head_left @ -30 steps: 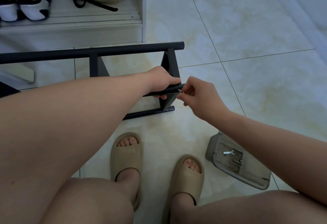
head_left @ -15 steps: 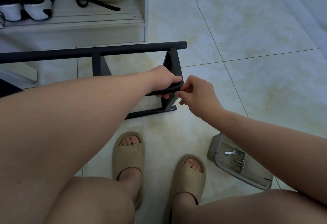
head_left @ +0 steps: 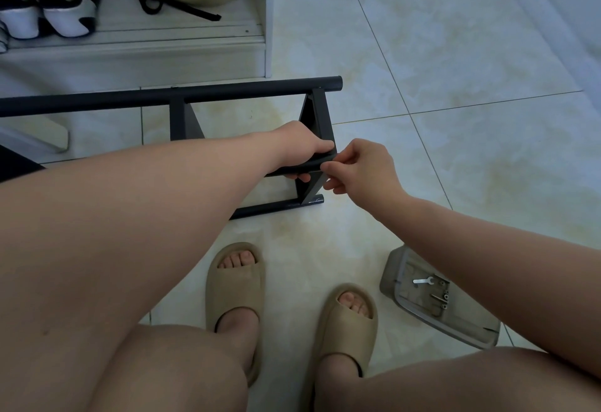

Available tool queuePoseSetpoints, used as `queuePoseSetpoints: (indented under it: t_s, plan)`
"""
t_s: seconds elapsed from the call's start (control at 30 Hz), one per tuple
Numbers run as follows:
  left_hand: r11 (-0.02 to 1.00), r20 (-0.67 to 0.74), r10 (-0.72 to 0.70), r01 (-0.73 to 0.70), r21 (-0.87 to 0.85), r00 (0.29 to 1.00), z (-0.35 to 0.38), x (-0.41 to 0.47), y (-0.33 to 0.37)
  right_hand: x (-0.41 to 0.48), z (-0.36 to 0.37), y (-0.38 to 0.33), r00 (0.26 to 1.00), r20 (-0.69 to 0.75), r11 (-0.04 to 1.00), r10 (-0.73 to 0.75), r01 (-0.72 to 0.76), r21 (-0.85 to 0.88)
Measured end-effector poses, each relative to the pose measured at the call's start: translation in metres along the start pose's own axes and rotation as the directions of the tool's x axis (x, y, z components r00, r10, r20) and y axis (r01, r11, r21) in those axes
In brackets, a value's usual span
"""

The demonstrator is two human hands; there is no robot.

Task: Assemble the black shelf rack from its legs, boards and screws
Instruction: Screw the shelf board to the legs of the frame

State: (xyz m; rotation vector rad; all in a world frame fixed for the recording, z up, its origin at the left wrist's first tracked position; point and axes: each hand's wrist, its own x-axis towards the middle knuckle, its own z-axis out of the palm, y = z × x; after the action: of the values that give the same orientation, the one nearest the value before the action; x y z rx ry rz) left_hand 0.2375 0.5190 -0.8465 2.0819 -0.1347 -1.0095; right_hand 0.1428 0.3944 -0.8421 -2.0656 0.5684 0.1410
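**The black shelf rack** (head_left: pixel 227 93), part-built, lies on its side on the tiled floor (head_left: pixel 455 151) at the centre of the view, its long top rail running out toward 9 o'clock. The left hand (head_left: pixel 302 146) is wrapped round the end of the middle rail (head_left: pixel 283 170), fingers curled beneath it, holding it against the end upright (head_left: pixel 317 112). At 3 o'clock of that joint, the right hand (head_left: pixel 364 168) has thumb and forefinger pinched together at the rail's tip. The pinch is judged to be on a screw being started by hand.

**Risks.** Only one hand steadies the rail. If it drifts, hole and thread may misalign and the screw could enter crooked or cross-thread. A small fastener held by fingertips can slip and roll away over the smooth tiles. The rack appears to rest on its lower rail (head_left: pixel 283 206) and could rock under a sideways push.

**Surroundings.** A grey tray (head_left: pixel 390 265) at 5 o'clock, well apart from the joint, holds a small spanner (head_left: pixel 422 281) and loose screws (head_left: pixel 444 298). Two slippers (head_left: pixel 234 288) sit at 6 o'clock.

**Not resolved.** The screw and its hole are covered by the fingertips, so how far it is seated cannot be told. The left forearm hides most of the middle rail. The rack's far end is cut off at 9 o'clock. The right forearm covers part of the tray.
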Motion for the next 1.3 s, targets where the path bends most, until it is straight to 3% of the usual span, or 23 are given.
queuePoseSetpoints:
  t_s: [0.17, 0.4, 0.77, 0.93, 1.1, 1.3]
  plan:
    - [1.000, 0.008, -0.004, 0.004, -0.004, 1.000, -0.001, -0.002, 0.001, 0.004, -0.006, -0.003, 0.999, 0.020, 0.972, -0.039, 0.043, -0.233]
    - [1.000, -0.005, 0.006, -0.007, -0.017, 1.000, -0.001, -0.001, 0.000, 0.003, -0.017, -0.005, 0.987, 0.129, 0.956, -0.094, 0.125, -0.264]
    - [0.999, 0.012, 0.036, -0.035, -0.025, 0.999, -0.003, -0.001, -0.002, 0.000, -0.015, -0.008, 0.984, 0.134, 0.915, -0.116, 0.158, -0.371]
    - [0.999, 0.009, 0.033, -0.033, -0.031, 0.999, -0.002, 0.000, -0.002, -0.002, -0.011, -0.003, 0.990, 0.121, 0.944, -0.077, 0.112, -0.310]
    - [0.999, 0.012, 0.032, -0.032, -0.018, 0.999, -0.002, 0.000, -0.002, -0.003, -0.010, -0.005, 0.987, 0.151, 0.994, 0.059, -0.044, -0.104]
    - [0.999, 0.013, 0.040, -0.040, -0.018, 0.999, -0.003, -0.002, -0.003, -0.002, -0.009, -0.007, 0.978, 0.177, 0.991, 0.107, -0.092, -0.093]
